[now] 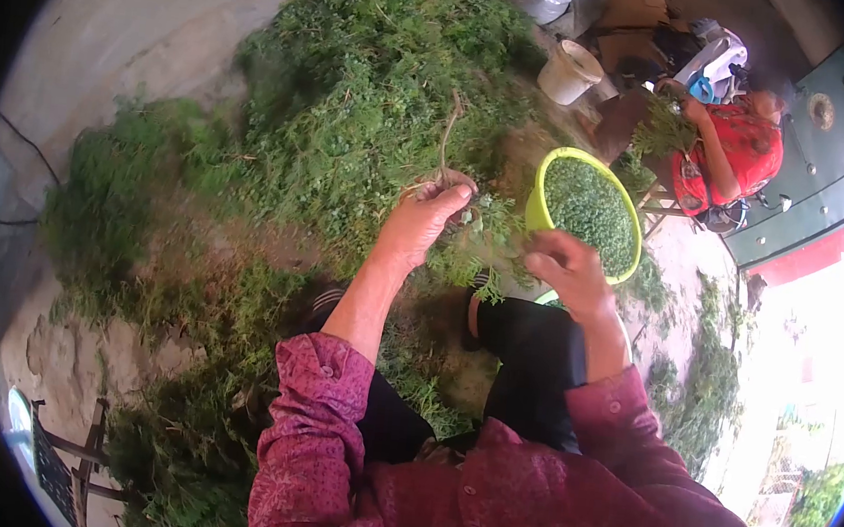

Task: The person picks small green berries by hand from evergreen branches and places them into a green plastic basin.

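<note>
My left hand [426,219] is closed on a leafy green branch [490,234], whose bare brown stem [446,135] sticks up past the fingers. To its right, my right hand [570,268] has its thumb and fingers pressed together at the sprig's right side, in front of the basket's lower left rim; what lies between those fingers is too small to make out. A yellow-green basket [540,196] holds many small green pieces [588,203] just beyond my right hand.
Heaps of cut green branches [355,107] cover the ground ahead and to the left. A white bucket [569,74] stands behind the basket. A person in red [743,156] sits at the upper right, holding greenery. A chair [73,464] is at the lower left.
</note>
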Action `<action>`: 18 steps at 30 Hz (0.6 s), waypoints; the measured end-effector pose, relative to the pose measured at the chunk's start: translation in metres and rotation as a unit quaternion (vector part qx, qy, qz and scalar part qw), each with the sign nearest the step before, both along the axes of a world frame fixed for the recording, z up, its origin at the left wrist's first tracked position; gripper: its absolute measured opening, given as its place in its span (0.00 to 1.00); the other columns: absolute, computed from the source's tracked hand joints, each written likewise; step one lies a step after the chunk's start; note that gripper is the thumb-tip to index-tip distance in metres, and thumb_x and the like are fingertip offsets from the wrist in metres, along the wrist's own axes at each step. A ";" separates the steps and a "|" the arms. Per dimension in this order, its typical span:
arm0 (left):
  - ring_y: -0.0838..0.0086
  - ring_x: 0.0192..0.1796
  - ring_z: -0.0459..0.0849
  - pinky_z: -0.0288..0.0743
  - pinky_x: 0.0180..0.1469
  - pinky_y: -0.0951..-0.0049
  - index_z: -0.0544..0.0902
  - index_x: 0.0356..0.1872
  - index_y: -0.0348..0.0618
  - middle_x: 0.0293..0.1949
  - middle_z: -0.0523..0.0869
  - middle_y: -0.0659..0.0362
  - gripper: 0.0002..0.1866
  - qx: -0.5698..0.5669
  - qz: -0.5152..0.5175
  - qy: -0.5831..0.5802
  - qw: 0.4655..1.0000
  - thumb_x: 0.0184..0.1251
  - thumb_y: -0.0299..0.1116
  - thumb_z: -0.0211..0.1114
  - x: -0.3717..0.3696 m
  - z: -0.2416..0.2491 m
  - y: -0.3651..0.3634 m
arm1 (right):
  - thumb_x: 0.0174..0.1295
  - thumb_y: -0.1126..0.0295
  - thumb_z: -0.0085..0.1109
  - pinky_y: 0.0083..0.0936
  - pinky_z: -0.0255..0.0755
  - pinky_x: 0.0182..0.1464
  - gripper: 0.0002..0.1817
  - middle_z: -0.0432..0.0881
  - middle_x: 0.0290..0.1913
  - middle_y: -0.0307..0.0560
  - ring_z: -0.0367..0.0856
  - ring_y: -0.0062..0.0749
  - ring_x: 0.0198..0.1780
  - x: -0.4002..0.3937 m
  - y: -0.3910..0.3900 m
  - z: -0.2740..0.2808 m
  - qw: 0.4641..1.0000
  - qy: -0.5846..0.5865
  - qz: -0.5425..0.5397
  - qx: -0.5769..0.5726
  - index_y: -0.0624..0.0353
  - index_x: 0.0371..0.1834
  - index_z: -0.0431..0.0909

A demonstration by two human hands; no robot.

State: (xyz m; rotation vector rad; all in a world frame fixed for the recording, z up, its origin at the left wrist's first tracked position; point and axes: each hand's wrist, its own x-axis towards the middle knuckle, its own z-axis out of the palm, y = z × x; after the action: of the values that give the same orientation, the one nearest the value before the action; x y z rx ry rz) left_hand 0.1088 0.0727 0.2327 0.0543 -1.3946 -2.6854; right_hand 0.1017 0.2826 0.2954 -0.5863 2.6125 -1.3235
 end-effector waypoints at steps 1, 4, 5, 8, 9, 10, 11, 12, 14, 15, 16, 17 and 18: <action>0.82 0.33 0.73 0.67 0.37 0.79 0.78 0.36 0.44 0.32 0.78 0.66 0.06 -0.008 -0.003 0.001 1.000 0.60 0.32 0.59 0.001 -0.001 -0.002 | 0.53 0.69 0.61 0.18 0.71 0.39 0.14 0.78 0.33 0.43 0.75 0.20 0.35 -0.004 -0.012 -0.003 0.999 -0.039 0.005 -0.004 0.67 0.40 0.75; 0.83 0.34 0.73 0.67 0.37 0.80 0.78 0.36 0.44 0.33 0.78 0.66 0.06 0.010 -0.026 0.005 1.000 0.60 0.31 0.59 0.000 -0.005 -0.005 | 0.52 0.68 0.61 0.17 0.70 0.37 0.15 0.77 0.31 0.41 0.74 0.18 0.33 -0.002 -0.041 -0.018 0.989 -0.100 0.005 -0.105 0.67 0.39 0.75; 0.83 0.34 0.73 0.67 0.37 0.80 0.78 0.36 0.44 0.33 0.78 0.66 0.06 0.009 -0.026 0.003 1.000 0.60 0.31 0.59 -0.001 -0.006 -0.005 | 0.52 0.67 0.62 0.16 0.70 0.35 0.15 0.77 0.29 0.39 0.74 0.17 0.31 -0.001 -0.045 -0.021 0.972 -0.118 -0.003 -0.201 0.67 0.39 0.75; 0.82 0.33 0.74 0.68 0.36 0.79 0.78 0.35 0.43 0.33 0.78 0.65 0.05 -0.006 -0.020 0.018 1.000 0.60 0.31 0.58 0.001 -0.002 -0.004 | 0.52 0.71 0.61 0.14 0.70 0.34 0.14 0.77 0.28 0.39 0.73 0.16 0.29 0.000 -0.045 -0.025 0.982 -0.068 0.015 -0.173 0.66 0.40 0.74; 0.82 0.33 0.74 0.69 0.35 0.79 0.78 0.35 0.43 0.32 0.78 0.65 0.05 0.005 -0.016 0.000 1.000 0.60 0.30 0.58 0.005 0.004 -0.003 | 0.52 0.71 0.61 0.14 0.70 0.34 0.14 0.77 0.28 0.39 0.73 0.16 0.29 0.001 -0.043 -0.022 0.983 -0.067 0.014 -0.173 0.66 0.40 0.74; 0.81 0.32 0.74 0.70 0.34 0.78 0.78 0.34 0.43 0.32 0.78 0.65 0.04 0.016 -0.012 -0.018 1.000 0.60 0.30 0.58 0.006 0.008 -0.003 | 0.53 0.73 0.59 0.14 0.71 0.32 0.13 0.77 0.28 0.40 0.73 0.17 0.29 0.001 -0.038 -0.016 0.999 -0.023 0.014 -0.018 0.66 0.41 0.74; 0.81 0.32 0.74 0.70 0.34 0.78 0.78 0.34 0.43 0.32 0.78 0.65 0.04 0.015 -0.012 -0.018 1.000 0.60 0.30 0.58 0.004 0.007 -0.006 | 0.53 0.75 0.57 0.14 0.71 0.31 0.13 0.77 0.29 0.40 0.73 0.17 0.28 0.001 -0.032 -0.012 0.990 0.022 0.014 0.137 0.66 0.42 0.73; 0.81 0.32 0.75 0.70 0.34 0.78 0.78 0.34 0.43 0.31 0.78 0.65 0.03 0.020 0.006 -0.009 1.000 0.60 0.29 0.58 0.001 0.004 -0.013 | 0.53 0.75 0.57 0.14 0.71 0.31 0.13 0.77 0.29 0.40 0.73 0.17 0.28 0.003 -0.026 -0.013 0.990 0.023 0.013 0.137 0.66 0.42 0.73; 0.81 0.31 0.75 0.70 0.33 0.78 0.78 0.33 0.43 0.30 0.78 0.65 0.03 0.027 0.027 0.003 0.999 0.59 0.28 0.58 -0.002 0.000 -0.022 | 0.53 0.74 0.56 0.14 0.70 0.27 0.13 0.77 0.28 0.41 0.73 0.19 0.25 0.008 -0.010 -0.016 0.980 -0.150 -0.089 -0.091 0.65 0.42 0.73; 0.80 0.33 0.76 0.70 0.35 0.79 0.78 0.35 0.43 0.32 0.79 0.64 0.05 0.029 0.021 0.008 0.999 0.58 0.29 0.60 -0.002 -0.002 -0.025 | 0.53 0.74 0.56 0.14 0.70 0.27 0.13 0.77 0.28 0.41 0.73 0.19 0.25 0.007 -0.002 -0.015 0.981 -0.148 -0.089 -0.090 0.65 0.42 0.73; 0.78 0.35 0.77 0.69 0.38 0.79 0.78 0.37 0.43 0.33 0.81 0.63 0.08 0.031 0.014 0.011 0.999 0.57 0.31 0.61 -0.002 -0.004 -0.025 | 0.54 0.72 0.57 0.13 0.69 0.26 0.12 0.76 0.26 0.41 0.72 0.18 0.24 0.006 0.006 -0.014 0.949 -0.213 -0.102 -0.208 0.65 0.41 0.73; 0.79 0.35 0.76 0.68 0.38 0.80 0.78 0.37 0.43 0.34 0.80 0.64 0.08 0.013 0.028 -0.001 1.000 0.56 0.31 0.61 -0.002 -0.005 -0.022 | 0.54 0.70 0.57 0.12 0.68 0.25 0.12 0.75 0.25 0.41 0.72 0.18 0.24 0.006 0.011 -0.013 0.899 -0.273 -0.112 -0.323 0.65 0.40 0.73; 0.79 0.35 0.76 0.68 0.38 0.80 0.78 0.37 0.43 0.34 0.80 0.64 0.08 0.014 0.027 0.000 1.000 0.56 0.31 0.61 -0.003 -0.003 -0.021 | 0.54 0.70 0.57 0.12 0.68 0.25 0.12 0.75 0.25 0.41 0.72 0.18 0.24 0.001 0.011 -0.009 0.899 -0.272 -0.113 -0.323 0.65 0.40 0.73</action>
State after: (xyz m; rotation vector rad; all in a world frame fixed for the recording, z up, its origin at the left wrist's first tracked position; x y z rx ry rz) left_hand 0.1061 0.0516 0.2293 0.0929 -1.3374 -2.6615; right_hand 0.1031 0.2935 0.2869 0.0504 1.8032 -2.0780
